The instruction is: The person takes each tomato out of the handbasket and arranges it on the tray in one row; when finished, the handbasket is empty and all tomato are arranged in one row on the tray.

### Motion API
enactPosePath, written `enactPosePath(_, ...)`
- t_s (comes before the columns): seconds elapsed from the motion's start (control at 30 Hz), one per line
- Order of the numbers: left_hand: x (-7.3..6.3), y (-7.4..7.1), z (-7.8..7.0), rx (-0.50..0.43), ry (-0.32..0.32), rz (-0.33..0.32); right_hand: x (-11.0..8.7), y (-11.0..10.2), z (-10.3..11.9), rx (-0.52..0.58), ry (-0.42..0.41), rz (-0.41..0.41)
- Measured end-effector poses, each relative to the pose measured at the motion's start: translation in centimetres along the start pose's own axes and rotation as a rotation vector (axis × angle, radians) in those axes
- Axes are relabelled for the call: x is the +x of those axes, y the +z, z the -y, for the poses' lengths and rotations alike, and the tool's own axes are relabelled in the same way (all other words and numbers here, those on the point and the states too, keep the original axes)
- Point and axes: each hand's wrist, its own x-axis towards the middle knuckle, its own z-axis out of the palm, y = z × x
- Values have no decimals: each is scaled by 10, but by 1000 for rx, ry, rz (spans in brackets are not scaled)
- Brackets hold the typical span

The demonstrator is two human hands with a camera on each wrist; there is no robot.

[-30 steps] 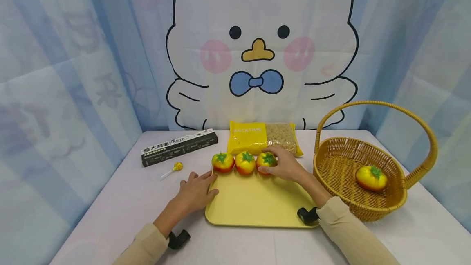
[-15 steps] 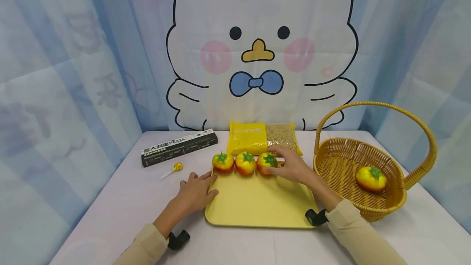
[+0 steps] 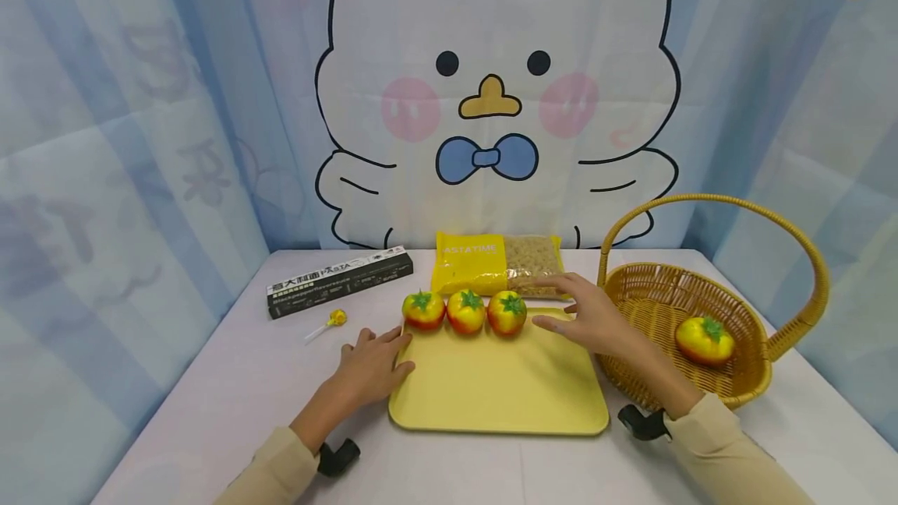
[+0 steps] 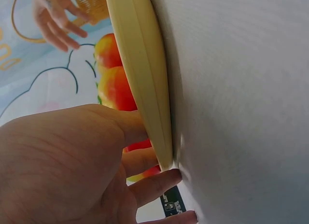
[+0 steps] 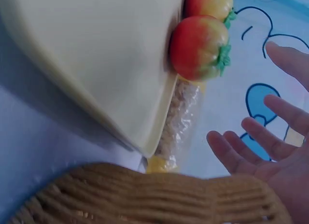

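Observation:
Three toy tomatoes, yellow above and red below with green leaf tops, stand in a row along the far left edge of a yellow tray (image 3: 498,396): a left one (image 3: 424,311), a middle one (image 3: 466,312) and a right one (image 3: 507,313). My left hand (image 3: 372,369) rests at the tray's left edge, its thumb over the rim and the other fingers spread, as the left wrist view also shows. Just right of the right tomato, my right hand (image 3: 589,318) hovers over the tray with spread fingers, holding nothing and apart from the tomato.
A wicker basket (image 3: 631,380) with a tall handle stands at the right, with another toy tomato (image 3: 705,340) inside. Behind the tray lies a yellow pasta bag (image 3: 470,263). At the left are a black pasta box (image 3: 340,283) and a lollipop (image 3: 337,318).
My right hand has let go of the right tomato and moved right, toward the basket. The tomato stays in the row. My left hand has kept its place.

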Motion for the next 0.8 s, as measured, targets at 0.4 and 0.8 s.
enactPosePath(0.4,-1,0,0,0,3,-2,-19,-33,-9,-54,41,-73)
enactPosePath(0.8,0,0,0,5,0,1,-44,-66,-35,-118,68,-90)
